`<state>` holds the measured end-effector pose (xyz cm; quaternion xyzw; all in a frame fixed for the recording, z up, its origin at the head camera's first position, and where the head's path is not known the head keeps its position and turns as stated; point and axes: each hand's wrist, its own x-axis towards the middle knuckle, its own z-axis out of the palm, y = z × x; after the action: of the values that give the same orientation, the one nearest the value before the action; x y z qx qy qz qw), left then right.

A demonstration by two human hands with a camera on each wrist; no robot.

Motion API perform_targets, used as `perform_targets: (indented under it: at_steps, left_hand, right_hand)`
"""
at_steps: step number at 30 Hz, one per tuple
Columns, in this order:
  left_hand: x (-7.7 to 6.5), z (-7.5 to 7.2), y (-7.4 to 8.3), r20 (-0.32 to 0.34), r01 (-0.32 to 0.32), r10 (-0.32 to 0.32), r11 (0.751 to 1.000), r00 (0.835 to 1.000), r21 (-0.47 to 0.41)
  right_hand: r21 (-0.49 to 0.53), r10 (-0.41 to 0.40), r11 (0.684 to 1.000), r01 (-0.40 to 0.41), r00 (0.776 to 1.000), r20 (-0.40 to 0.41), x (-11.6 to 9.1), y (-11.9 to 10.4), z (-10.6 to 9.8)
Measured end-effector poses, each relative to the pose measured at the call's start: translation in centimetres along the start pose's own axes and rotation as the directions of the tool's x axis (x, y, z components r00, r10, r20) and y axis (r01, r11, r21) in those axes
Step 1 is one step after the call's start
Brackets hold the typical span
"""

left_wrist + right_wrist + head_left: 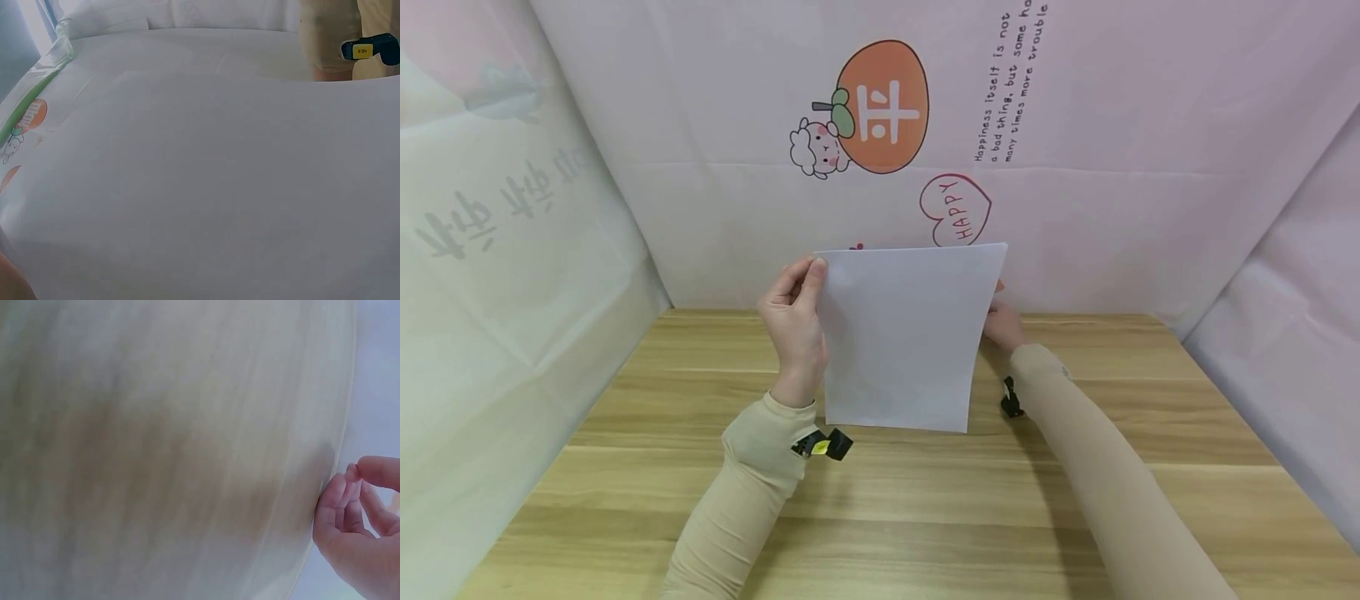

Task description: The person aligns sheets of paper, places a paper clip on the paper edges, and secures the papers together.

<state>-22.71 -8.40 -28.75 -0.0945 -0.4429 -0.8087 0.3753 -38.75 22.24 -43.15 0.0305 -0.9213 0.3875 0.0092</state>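
Note:
A plain white sheet of paper [902,342] stands upright over the wooden table. My left hand [796,312] pinches its upper left corner, with the thumb on the near face. In the left wrist view the sheet [206,181] fills most of the picture, and only a bit of the left hand [14,280] shows. My right hand [1004,327] is at the paper's right edge, partly hidden behind it. From the right wrist, the right hand [362,537] has loosely bent fingers near the table's back edge. Nothing is visible between them.
The wooden table [880,508] runs back to a pale cloth wall [1120,242] with printed pictures and lettering. More pale cloth [490,275] hangs at the left side. A small black camera is strapped to each sleeve cuff.

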Motion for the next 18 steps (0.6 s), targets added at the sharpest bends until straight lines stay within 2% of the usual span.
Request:
perform_targets:
  at_steps: [3, 10, 18]
  left_hand:
    - [0.0, 0.0, 0.0, 0.000, 0.002, -0.002, 1.000, 1.000, -0.006]
    - [0.0, 0.0, 0.2, 0.011, -0.008, 0.008, 1.000, 1.000, -0.029]
    - [-0.2, 0.0, 0.3, 0.007, -0.012, 0.012, 1.000, 1.000, -0.020]
  right_hand:
    - [0.003, 0.018, 1.000, -0.018, 1.000, 0.007, -0.8, -0.7, -0.3]
    - [0.150, 0.093, 0.983, -0.104, 0.993, 0.075, -1.8, -1.4, -0.6]
    - [0.241, 0.091, 0.965, -0.105, 0.994, 0.068, -2.6, -1.2, -0.8]
